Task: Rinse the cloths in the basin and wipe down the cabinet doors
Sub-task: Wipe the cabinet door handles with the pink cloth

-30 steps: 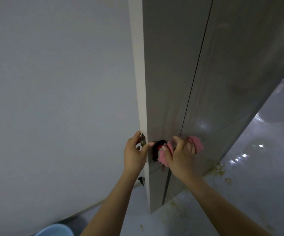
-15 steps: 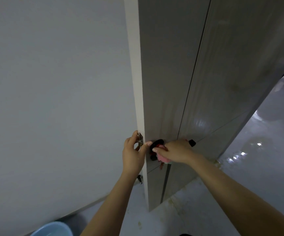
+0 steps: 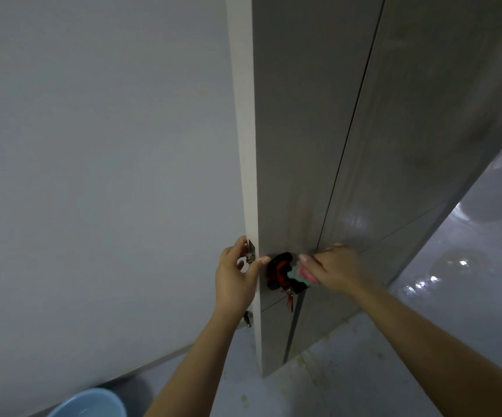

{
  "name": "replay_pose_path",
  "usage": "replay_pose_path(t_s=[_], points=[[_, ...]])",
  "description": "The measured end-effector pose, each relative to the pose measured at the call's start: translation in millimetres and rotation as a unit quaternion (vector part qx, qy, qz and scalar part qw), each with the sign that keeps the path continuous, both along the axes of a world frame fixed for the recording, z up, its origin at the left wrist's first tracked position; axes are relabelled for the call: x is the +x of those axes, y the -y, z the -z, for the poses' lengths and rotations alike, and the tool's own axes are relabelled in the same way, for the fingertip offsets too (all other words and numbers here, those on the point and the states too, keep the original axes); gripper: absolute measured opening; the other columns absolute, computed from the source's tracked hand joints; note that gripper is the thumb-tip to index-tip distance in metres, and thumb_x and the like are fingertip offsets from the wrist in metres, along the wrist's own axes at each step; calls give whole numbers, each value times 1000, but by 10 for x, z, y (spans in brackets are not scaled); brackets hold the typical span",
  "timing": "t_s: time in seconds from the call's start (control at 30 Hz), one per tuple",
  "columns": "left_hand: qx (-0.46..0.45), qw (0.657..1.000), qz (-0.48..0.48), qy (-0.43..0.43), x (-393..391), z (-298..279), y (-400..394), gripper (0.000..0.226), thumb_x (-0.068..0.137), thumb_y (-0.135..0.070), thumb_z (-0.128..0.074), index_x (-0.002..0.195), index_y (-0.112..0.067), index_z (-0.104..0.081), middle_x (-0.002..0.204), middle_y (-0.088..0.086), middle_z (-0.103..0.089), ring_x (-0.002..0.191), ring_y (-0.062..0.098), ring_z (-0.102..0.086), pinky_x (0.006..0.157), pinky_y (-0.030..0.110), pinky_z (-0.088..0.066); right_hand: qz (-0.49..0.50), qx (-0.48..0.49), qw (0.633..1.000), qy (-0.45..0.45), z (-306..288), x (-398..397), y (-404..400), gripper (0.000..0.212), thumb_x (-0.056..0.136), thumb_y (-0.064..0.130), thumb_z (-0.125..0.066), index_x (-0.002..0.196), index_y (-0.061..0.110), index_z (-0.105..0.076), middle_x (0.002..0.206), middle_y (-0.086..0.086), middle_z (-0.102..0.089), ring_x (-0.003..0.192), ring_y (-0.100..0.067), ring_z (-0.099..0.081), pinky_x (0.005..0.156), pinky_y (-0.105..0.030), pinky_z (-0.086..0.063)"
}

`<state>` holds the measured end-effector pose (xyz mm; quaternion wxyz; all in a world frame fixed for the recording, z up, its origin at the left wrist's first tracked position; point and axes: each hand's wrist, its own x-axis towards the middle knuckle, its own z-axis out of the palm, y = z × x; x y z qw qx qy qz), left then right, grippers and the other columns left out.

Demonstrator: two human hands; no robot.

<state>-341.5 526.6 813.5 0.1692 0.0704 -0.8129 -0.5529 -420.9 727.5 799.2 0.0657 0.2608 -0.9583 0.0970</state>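
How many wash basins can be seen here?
1. A light blue round plastic basin sits on the floor at the bottom edge of the view, left of the person's left forearm. It is partly cut off; others may lie outside the frame.

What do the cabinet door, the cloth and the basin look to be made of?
Cabinet door: probably grey laminate board, semi-gloss, faint grain and sheen. Cloth in the right hand: soft pink fabric, bunched. Basin: likely light blue plastic, smooth rim.

We see a grey floor, shiny and wet on the right. A blue basin sits on it at the bottom left. The tall cabinet stands on it too.
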Motion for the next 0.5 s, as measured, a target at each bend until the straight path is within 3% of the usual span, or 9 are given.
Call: replay_pose_path(t_s=[0.1,0.2,0.33,0.43,0.5], points=[[12,1000,4,6,20,3,-6,28,85,-27,-70,111,-24,-59,100,-6,-55,97,-5,-52,86,15,-44,35,-51,998,27,50,-64,-147,89,80,72,2,59,18,-67,49,2,-56,48,-14,-55,62,-25,-46],[8,1000,2,10,16,7,-4,31,85,-27,-69,113,-20,-59,101,-4,-54,98,-9,-51,82,9,-43,121,-160,980,-13,129,64,-44,67,90,56,-24,49,16,-59,45,3,-50,41,-18,-49,45,-29,-43],[4,1000,3,16,-10,-4,14,31,85,-28,-69,112,-17,-59,101,-1,-54,97,-9,-50,76,1,-42,264,-285,917,89,100,128,112,41,95,32,-49,62,9,-58,66,-9,-58,58,-25,-58,55,-29,-46],[4,1000,7,22,-6,1,20,33,85,-28,-69,115,-18,-59,103,0,-55,97,-11,-49,78,-1,-41,294,-318,885,170,2,11,27,52,98,25,-48,47,12,-43,52,-5,-45,50,-17,-46,48,-24,-30],[9,1000,11,24,-1,9,22,35,85,-30,-69,116,-19,-59,104,0,-54,97,-14,-48,77,-2,-41,343,-393,825,218,-23,-53,-11,53,97,27,-51,47,11,-41,50,-4,-40,48,-16,-40,49,-27,-29]])
